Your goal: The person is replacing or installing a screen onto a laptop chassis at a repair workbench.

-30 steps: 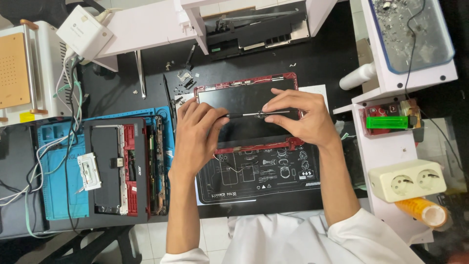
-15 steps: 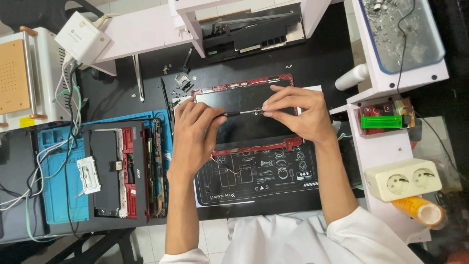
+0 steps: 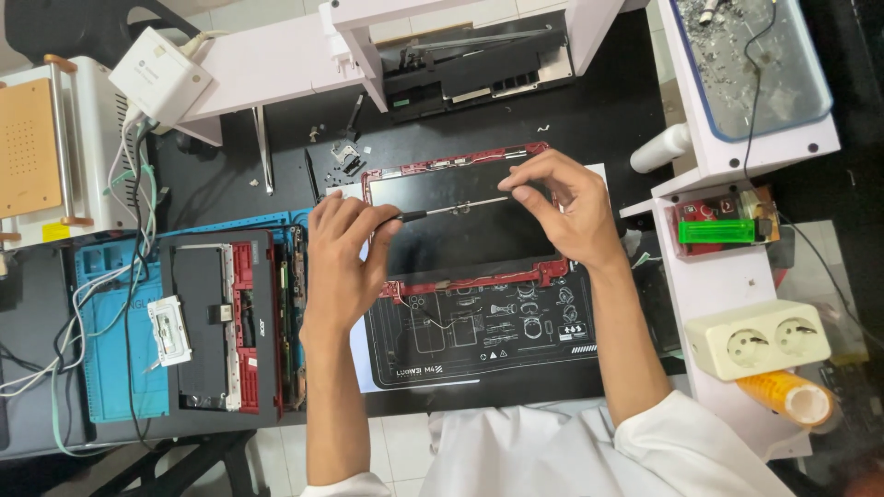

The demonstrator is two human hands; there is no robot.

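Where the desk point(image 3: 608, 101) begins at its far left, a white machine with an orange plate point(image 3: 41, 147) stands beside a white power adapter point(image 3: 158, 78), and nearer lies a blue mat point(image 3: 110, 359) carrying a dismantled black-and-red laptop part point(image 3: 221, 322) with white cables across it. Just right of that, the left hand point(image 3: 345, 258) rests on the edge of a red-framed dark panel point(image 3: 460, 216), its grip closed around the black handle of a thin screwdriver point(image 3: 451, 208). That tool lies nearly level across the panel, its metal shaft running rightward to the right hand point(image 3: 566, 207), whose thumb and forefinger are pinched on the tip end. Under the near edge of the panel lies a black mat with white diagrams point(image 3: 488, 331). Farther right stands a white shelf unit point(image 3: 727, 276) bearing a green block point(image 3: 727, 230), a white double socket point(image 3: 757, 340) and, nearest, an orange can point(image 3: 787, 396) lying on its side; a clear tray of debris point(image 3: 746, 55) sits at the far right.
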